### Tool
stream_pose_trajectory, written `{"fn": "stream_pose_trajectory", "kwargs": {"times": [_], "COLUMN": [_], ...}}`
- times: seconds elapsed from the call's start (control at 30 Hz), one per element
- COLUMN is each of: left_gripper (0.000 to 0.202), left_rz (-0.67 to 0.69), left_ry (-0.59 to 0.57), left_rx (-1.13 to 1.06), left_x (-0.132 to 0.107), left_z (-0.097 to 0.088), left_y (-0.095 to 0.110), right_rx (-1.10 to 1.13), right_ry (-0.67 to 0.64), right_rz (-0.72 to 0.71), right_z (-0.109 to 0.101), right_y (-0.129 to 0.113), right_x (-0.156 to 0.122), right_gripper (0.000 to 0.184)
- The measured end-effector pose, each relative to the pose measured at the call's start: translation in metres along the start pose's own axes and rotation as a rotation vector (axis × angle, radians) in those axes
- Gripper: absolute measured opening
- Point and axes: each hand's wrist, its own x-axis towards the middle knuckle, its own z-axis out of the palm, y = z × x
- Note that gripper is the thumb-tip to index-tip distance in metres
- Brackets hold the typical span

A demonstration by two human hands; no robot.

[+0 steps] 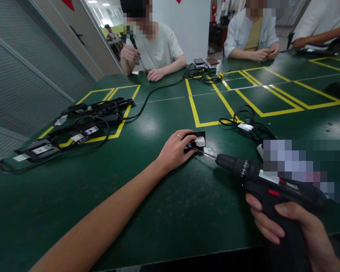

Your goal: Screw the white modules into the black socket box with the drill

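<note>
My left hand (pixel 177 149), a ring on one finger, is closed around a small black box-like part (pixel 201 135) with a white piece in its open side. That part is held at the tabletop near the middle of the view. In my right hand (pixel 297 223) is a black cordless drill (pixel 260 173) with red details, gripped by its handle. The drill's long thin bit (pixel 205 152) points left, and its tip meets or nearly meets the black part by my left fingertips. Exact contact at the tip is too small to tell.
Black devices with cables (pixel 93 117) lie on the green table (pixel 147 189) at left. A coiled black cable (pixel 245 113) lies at right, beyond the drill. Yellow tape (pixel 197 113) marks rectangles. A person (pixel 164 49) sits opposite, another person (pixel 252 37) farther right. Small boxes (pixel 205 62) stand at the back.
</note>
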Motion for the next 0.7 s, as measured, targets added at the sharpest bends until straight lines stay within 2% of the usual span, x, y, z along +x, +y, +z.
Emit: {"fn": "stream_pose_trajectory", "kwargs": {"times": [0.7], "left_gripper": [0.035], "left_rz": [0.001], "left_ry": [-0.002], "left_rx": [0.016], "left_x": [0.0001], "left_z": [0.0008], "left_y": [-0.0009], "right_rx": [0.003], "right_ry": [-0.003], "right_rz": [0.005], "right_z": [-0.0004], "right_y": [0.0003], "right_x": [0.0009], "right_gripper": [0.024]}}
